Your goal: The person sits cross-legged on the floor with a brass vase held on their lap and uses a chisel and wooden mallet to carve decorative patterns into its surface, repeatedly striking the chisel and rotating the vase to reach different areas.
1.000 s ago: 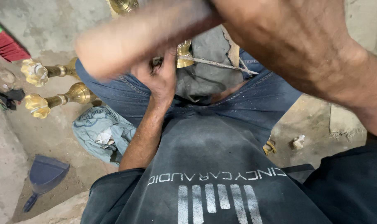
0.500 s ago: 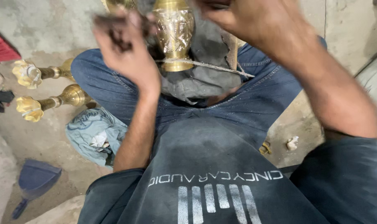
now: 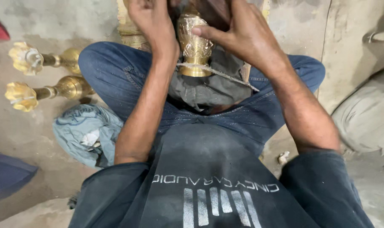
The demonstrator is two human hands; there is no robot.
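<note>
Dusty grey concrete floor (image 3: 40,139)

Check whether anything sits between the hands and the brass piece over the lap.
Nothing visible does. The left hand and the right hand both rest directly on the engraved brass piece, which sits on a grey cloth over the lap; its top is cut off by the frame.

Count, head view: hands, 2, namely left hand (image 3: 155,23) and right hand (image 3: 238,31); engraved brass vessel (image 3: 195,44) between them, 1; thin stick (image 3: 219,74) lying across its foot, 1; grey cloth (image 3: 209,90) on the lap, 1. On the floor (image 3: 31,139) beside the left knee: brass stems with flower-shaped ends, 2, upper brass stem (image 3: 44,59) and lower brass stem (image 3: 48,90); crumpled pale blue cloth (image 3: 84,133), 1; dark blue flat object (image 3: 8,175), 1, kind not discernible. Right side: pale sack (image 3: 367,116), 1; small pale scrap (image 3: 283,157), 1.
</note>
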